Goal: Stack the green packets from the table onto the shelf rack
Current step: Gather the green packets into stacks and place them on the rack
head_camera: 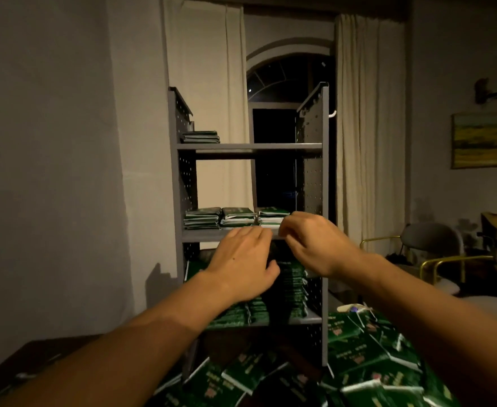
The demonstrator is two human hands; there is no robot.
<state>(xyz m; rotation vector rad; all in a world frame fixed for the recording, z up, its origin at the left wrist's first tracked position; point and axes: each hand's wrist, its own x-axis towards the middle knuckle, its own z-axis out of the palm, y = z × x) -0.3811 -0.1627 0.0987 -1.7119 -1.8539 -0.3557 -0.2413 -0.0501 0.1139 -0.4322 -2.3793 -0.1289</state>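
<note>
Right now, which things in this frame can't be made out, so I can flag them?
- Head view: right hand curled at the middle shelf; its own fingers hide whether it pinches a packet.
- Lower-shelf stacks: partly hidden behind the left hand and dim.
- Packet print on the table pile: blurred, unreadable.

Cream curtains [367,127] flank a dark arched window [288,80]; a yellow painting [480,141] hangs above gold-framed chairs [429,242].

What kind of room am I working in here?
Probably a lived-in home room, not a warehouse: cream curtains frame an arched window, a framed painting hangs on the wall, and chairs stand right.
</note>
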